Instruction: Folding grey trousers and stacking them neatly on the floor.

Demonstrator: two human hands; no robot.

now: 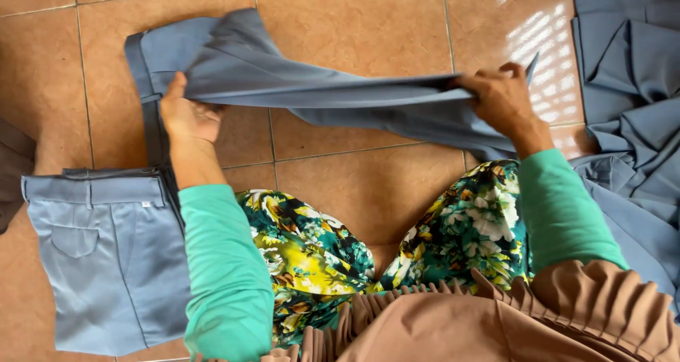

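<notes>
Floor of glossy terracotta tiles [368,185] with pale grout fills the frame, glare at upper right. Across the upper middle a grey-blue cloth trouser garment [319,86] is stretched, left hand [185,114] and right hand [499,96] each clenched on it. Folded light-blue trousers [106,256] lie lower left; crumpled grey-blue cloth pile [630,86] at right edge.

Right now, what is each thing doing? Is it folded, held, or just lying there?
Left hand: grip shut on one end of the grey-blue trousers.
Right hand: grip shut on their other end.
Grey-blue trousers: held up, stretched between both hands, partly folded.
Folded trousers: flat on the floor, folded.
Pile of grey-blue cloth: loose and rumpled, unfolded.
Tiled floor: shiny.
</notes>
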